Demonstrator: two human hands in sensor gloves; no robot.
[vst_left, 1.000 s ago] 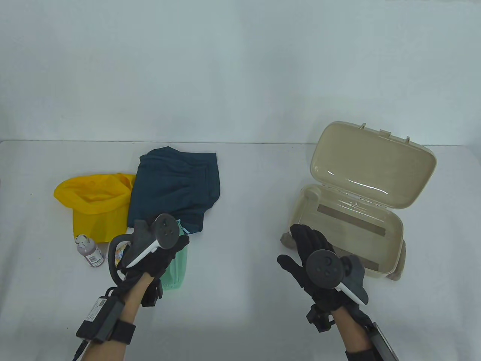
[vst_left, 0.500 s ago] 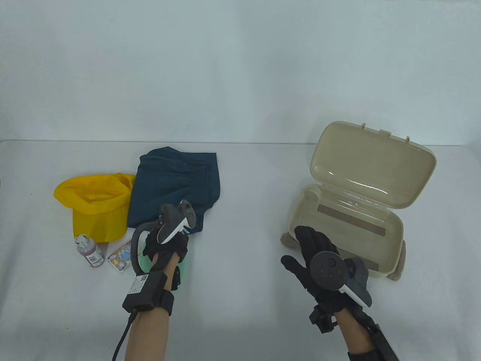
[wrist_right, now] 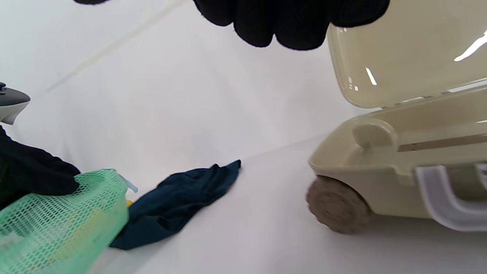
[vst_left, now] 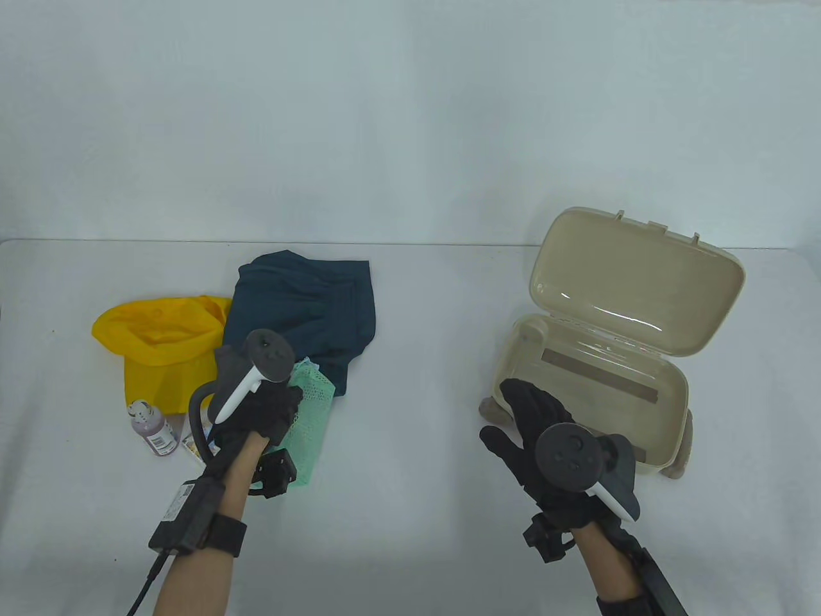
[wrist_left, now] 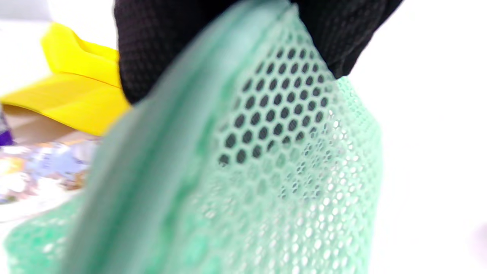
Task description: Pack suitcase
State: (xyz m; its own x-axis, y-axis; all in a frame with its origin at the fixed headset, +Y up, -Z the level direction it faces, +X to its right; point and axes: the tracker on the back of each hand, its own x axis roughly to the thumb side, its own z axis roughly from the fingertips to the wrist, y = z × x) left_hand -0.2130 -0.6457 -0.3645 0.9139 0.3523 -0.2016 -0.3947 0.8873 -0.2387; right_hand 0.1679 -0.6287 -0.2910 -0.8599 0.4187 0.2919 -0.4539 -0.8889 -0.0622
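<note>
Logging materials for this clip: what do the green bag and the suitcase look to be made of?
Green bag: soft synthetic-looking mesh; open holes show through it and it drapes from the left hand gripping it. Suitcase: likely hard moulded plastic, beige and glossy, going by the bright glints inside its raised lid and its rigid rounded edges.

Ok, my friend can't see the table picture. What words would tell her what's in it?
A gloved left hand grips a green mesh bag beside dark blue clothing and a yellow hat. The right hand hovers open by an empty beige suitcase, lid up.
</note>
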